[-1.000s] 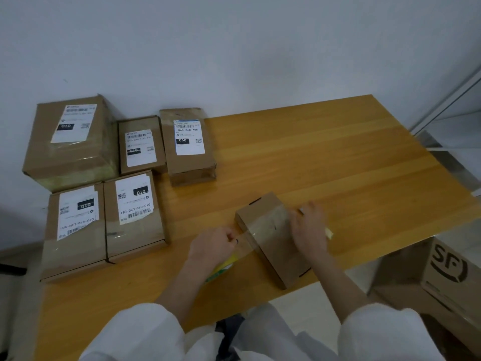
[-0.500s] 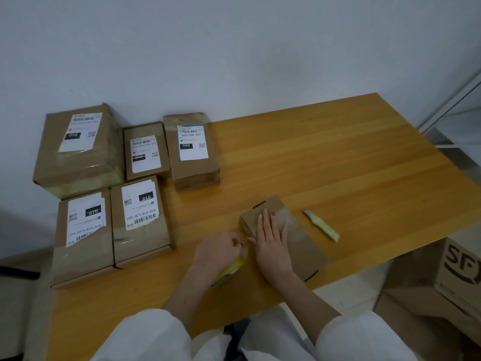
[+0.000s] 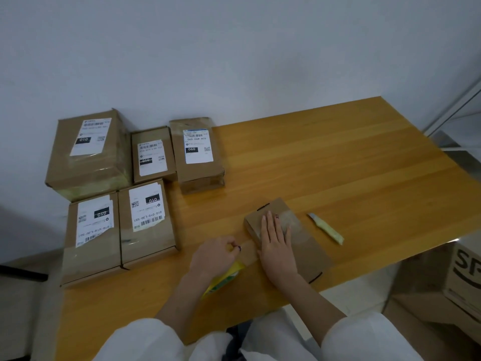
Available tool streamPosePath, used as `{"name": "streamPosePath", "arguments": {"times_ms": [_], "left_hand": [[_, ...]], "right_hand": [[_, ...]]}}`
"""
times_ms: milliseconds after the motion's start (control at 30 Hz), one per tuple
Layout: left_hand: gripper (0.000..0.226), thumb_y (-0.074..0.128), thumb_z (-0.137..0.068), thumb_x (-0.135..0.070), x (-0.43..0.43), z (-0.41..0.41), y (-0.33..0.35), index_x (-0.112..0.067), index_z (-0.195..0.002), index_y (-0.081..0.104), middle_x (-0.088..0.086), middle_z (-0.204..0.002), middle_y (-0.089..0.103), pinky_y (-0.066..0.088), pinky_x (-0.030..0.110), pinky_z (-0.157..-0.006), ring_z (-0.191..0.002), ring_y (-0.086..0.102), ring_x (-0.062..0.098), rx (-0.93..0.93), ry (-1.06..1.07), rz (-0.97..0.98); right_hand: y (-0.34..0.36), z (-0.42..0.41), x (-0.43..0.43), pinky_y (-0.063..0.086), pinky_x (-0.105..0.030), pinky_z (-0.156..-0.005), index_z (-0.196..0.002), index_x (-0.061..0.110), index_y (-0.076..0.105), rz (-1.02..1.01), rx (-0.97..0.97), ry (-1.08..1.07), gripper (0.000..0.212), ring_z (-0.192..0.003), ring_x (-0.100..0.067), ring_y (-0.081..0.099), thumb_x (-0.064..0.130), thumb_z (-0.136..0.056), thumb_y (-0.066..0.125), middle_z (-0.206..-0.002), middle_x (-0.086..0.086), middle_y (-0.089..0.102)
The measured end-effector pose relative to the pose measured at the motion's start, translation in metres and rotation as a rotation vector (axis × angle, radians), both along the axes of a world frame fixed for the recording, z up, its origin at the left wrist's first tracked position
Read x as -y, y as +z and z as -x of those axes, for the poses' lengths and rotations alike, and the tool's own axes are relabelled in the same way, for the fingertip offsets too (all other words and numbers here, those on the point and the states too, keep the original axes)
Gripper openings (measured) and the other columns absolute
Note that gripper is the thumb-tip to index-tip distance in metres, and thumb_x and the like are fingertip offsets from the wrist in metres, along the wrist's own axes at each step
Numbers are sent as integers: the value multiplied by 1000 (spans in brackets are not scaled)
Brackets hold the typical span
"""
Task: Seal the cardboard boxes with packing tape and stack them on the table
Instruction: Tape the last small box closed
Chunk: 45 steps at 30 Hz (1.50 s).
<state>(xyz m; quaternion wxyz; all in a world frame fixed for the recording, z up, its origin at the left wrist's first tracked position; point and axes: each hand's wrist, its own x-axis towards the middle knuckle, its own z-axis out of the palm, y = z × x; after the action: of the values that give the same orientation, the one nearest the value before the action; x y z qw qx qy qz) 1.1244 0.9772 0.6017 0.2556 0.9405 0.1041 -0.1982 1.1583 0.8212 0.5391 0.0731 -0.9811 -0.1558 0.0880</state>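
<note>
Though inverted, box label (image 3: pixel 147 207) "010-010-L30-551".

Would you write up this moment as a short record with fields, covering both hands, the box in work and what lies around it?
Box in work: small unlabelled box near the front edge of the table, taped over its top
Right: right hand lies flat on that box, fingers straight, pressing down
Left: left hand grips the yellow tape roll; a tape strip runs from it to the box
Cutter: yellow knife on the table, right of the box, untouched
Others: five labelled boxes grouped at the table's left end
</note>
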Motion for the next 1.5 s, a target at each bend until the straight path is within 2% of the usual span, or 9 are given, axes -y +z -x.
{"name": "streamPosePath", "arguments": {"times_ms": [167,233,367,467,533,667,933,1167,1500], "left_hand": [[19,44,-96,-41,0,0,-1,-30,-100,59,-6,-66,53,36,26,-51,-59,49,12,9,-2,12],[19,44,-95,-41,-1,0,-1,-30,-99,60,-5,-65,54,36,26,-51,-58,49,12,1,5,34],[18,45,-95,-40,-2,3,0,-30,-99,60,-4,-68,57,38,27,-53,-59,50,12,2,1,55],[18,45,-95,-39,-3,5,2,-30,-99,60,0,-78,63,42,29,-57,-64,54,14,27,8,66],[14,45,-95,-39,-5,7,1,-32,-96,58,2,-77,63,43,30,-58,-66,56,16,39,13,92],[13,46,-96,-40,-10,15,-2,-38,-85,52,2,-78,64,44,32,-59,-72,60,20,88,29,131],[8,53,-92,-39,-20,38,-8,-44,-98,51,-8,-107,63,54,39,-80,-97,62,20,119,219,481],[87,65,-86,-31,-20,51,-1,-25,-149,5,-10,-121,48,45,11,-73,-104,54,4,-45,297,701],[62,65,-87,-25,-19,64,-1,-17,-135,27,-17,-107,54,50,12,-67,-89,59,-1,-87,374,813]], "right_hand": [[4,0,14,19,-50,-112,-147,-6,20,-40,-9,-60,81,-143,-32,23,57,-97,10,-155,-20,22],[2,2,15,24,-52,-109,-142,-6,36,7,-40,-100,80,-138,-34,36,55,-98,9,-148,-21,37],[7,-4,15,-8,-42,-115,-152,2,13,-116,-113,-74,114,-149,-28,3,70,-72,-32,-160,-13,8],[35,-2,9,42,-29,-100,-135,10,52,-616,-143,-177,82,-117,-15,55,70,-91,16,-121,0,62],[49,2,5,44,-14,-75,-127,15,56,-730,-256,-185,53,-89,0,57,54,-91,53,-96,9,62],[48,7,-5,52,-25,-82,-127,10,52,-826,-715,-343,63,-100,-16,62,45,-79,74,-109,-6,63],[71,-3,-24,53,-18,-61,-87,4,69,-939,-684,-337,20,-60,-6,63,23,-85,73,-69,-2,66],[85,-12,-41,38,-13,-56,-84,16,61,-649,-479,-199,23,-73,-6,52,38,-88,67,-79,6,58],[68,-5,-42,42,-27,-61,-58,12,49,-816,-918,-559,37,-52,-14,40,22,-89,67,-54,-1,42]]}}
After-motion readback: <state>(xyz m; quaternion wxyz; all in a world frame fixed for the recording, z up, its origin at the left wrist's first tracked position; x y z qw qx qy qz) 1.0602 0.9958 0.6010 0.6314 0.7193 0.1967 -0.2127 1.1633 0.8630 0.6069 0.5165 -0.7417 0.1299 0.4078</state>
